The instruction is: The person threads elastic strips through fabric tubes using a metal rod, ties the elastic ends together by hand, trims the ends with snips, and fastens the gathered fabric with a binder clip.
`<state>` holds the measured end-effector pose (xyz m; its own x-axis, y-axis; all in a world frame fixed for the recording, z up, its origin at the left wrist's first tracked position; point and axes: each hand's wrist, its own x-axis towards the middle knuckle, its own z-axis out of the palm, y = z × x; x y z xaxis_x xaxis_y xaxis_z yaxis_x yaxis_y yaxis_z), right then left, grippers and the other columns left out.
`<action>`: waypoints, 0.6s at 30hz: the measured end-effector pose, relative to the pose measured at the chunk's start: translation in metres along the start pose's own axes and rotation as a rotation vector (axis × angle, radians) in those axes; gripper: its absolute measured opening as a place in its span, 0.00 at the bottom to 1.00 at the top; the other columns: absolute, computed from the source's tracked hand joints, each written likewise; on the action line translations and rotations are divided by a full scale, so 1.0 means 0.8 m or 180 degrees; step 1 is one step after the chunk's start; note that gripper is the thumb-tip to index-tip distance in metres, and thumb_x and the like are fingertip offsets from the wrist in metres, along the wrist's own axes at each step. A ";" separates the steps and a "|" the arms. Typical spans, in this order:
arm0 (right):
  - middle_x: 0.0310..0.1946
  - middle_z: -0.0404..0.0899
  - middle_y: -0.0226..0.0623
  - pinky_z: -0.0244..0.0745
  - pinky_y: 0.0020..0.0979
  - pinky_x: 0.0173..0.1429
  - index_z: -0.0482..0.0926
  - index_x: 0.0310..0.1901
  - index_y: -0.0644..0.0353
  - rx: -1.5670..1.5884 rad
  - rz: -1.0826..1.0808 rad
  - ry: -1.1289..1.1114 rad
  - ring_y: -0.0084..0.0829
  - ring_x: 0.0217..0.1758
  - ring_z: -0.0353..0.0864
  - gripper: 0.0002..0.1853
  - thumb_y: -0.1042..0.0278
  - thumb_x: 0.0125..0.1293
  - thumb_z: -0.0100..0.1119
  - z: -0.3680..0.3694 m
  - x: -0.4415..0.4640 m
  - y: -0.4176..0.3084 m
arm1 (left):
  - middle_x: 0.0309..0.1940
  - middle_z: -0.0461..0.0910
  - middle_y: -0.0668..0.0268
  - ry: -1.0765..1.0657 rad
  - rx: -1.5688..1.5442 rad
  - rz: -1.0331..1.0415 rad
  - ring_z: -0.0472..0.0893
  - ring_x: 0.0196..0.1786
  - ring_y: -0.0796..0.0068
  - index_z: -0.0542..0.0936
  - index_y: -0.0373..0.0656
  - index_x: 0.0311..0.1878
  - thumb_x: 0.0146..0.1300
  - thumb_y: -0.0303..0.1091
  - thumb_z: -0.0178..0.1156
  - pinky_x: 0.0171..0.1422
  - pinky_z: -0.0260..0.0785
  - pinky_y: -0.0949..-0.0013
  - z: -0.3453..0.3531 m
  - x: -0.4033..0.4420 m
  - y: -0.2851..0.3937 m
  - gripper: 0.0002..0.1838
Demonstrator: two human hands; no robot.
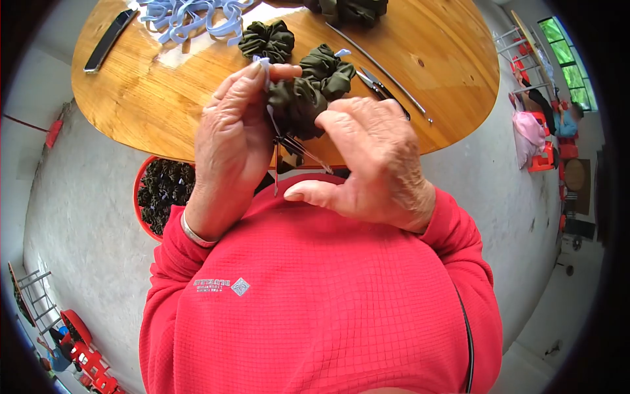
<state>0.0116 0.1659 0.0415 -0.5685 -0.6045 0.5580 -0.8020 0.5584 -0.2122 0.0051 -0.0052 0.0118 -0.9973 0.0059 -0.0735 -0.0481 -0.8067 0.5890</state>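
My left hand (233, 128) is closed, its thumb and fingers pinching a light blue elastic band (264, 64) at the top of a dark green scrunchie (295, 105). To the right, my right hand (377, 157) has its thumb spread well away from the curled fingers, with the index fingertip at the scrunchie's edge. Below the scrunchie, between both hands, hangs a slim two-pronged metal tool (289, 143); its exact kind and what supports it are unclear. Two more scrunchies, one gathered (266, 41) and one with a blue tip showing (328, 69), lie just beyond.
The round-edged wooden table (125, 98) bears a heap of blue elastic strips (190, 18), a black case (110, 41), a metal rod (377, 65) and snips (374, 82). A red basin (136, 197) of dark pieces stands below left. Red stools (541, 157) are at far right.
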 end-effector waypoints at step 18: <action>0.27 0.80 0.31 0.74 0.19 0.34 0.79 0.35 0.68 0.3258 0.1391 -0.0547 0.15 0.30 0.77 0.05 0.74 0.62 0.60 -0.017 0.020 0.040 | 0.28 0.82 0.64 -0.0706 0.1734 0.0198 0.79 0.30 0.82 0.82 0.34 0.35 0.62 0.28 0.59 0.35 0.74 0.78 0.014 -0.025 -0.004 0.06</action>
<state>-0.0205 0.1815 0.0545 -0.7918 -0.5856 0.1735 -0.2559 0.0601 -0.9648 0.0246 0.0038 0.0206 -0.9842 0.1391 0.1099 0.0476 -0.3901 0.9195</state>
